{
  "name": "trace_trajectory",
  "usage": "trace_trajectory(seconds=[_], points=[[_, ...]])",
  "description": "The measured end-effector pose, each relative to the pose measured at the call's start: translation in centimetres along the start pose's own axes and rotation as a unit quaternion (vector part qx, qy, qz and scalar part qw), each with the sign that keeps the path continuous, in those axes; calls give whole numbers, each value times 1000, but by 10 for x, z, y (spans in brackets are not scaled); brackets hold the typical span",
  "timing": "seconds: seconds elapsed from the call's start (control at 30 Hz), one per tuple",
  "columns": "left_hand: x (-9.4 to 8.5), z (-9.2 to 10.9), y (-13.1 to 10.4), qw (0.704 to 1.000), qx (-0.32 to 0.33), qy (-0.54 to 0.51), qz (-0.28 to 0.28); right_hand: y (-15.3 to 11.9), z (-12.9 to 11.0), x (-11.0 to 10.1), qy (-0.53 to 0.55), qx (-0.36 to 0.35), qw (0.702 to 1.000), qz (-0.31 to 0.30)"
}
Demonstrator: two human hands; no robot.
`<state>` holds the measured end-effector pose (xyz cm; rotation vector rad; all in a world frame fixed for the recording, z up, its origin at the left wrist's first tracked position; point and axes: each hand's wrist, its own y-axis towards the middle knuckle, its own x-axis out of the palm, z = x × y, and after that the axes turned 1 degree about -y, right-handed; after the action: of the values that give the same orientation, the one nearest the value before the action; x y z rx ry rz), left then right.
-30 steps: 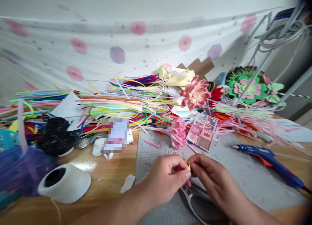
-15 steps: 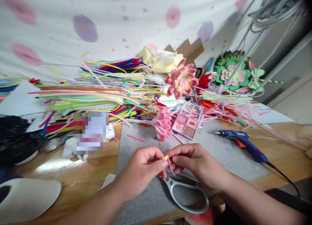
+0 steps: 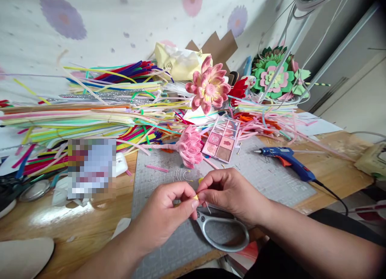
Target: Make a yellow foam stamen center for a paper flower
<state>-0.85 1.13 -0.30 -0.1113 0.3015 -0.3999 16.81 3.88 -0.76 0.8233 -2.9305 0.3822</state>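
Thumb and fingertips of my left hand (image 3: 171,208) pinch a small yellow piece (image 3: 196,197), most of it hidden. My right hand (image 3: 230,194) meets it from the other side, its fingertips closed on the same piece. A thin pale wire (image 3: 208,208) sticks out below the fingers. Beneath my hands lie scissors (image 3: 223,234) with grey handles, their blades hidden. Just beyond, several short curved wires (image 3: 181,175) rest on the grey cutting mat (image 3: 159,230). A pink fuzzy flower (image 3: 190,146) lies on its side on the mat, near a makeup palette (image 3: 222,139).
A blue glue gun (image 3: 286,160) lies at the right, its cord running off the front edge. Bundles of coloured pipe cleaners (image 3: 75,114) fill the back. A larger pink flower (image 3: 209,85) stands among them. A white object (image 3: 25,257) sits at the left front.
My view has swung to the right, so the table's things appear further left. Both hands keep their pinch on the yellow piece, with the fingers slightly shifted.
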Motion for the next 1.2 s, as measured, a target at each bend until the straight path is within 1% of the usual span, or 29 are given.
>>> trace_trajectory(seconds=[0.23,0.33,0.43,0.5,0.57,0.9,1.07,1.2], points=[[0,0,-1,1000,21,21,4,-4,3,-3,-78,-51,995,-18],[0,0,-1,999,22,27,7,-4,2,-2,-113,-63,992,-9],[1,0,-1,999,21,29,9,-4,2,-1,-116,-65,991,16],[1,0,-1,999,23,29,10,-4,2,-1,-107,-65,992,29],[1,0,-1,999,25,28,10,-4,3,-1,-89,-61,994,30],[2,1,-4,999,44,31,-6,-11,2,2,-2,-21,1000,11],[3,1,-4,998,55,36,-10,-11,4,3,56,2,998,4],[3,2,-4,997,66,27,-21,-11,7,3,90,19,996,-13]])
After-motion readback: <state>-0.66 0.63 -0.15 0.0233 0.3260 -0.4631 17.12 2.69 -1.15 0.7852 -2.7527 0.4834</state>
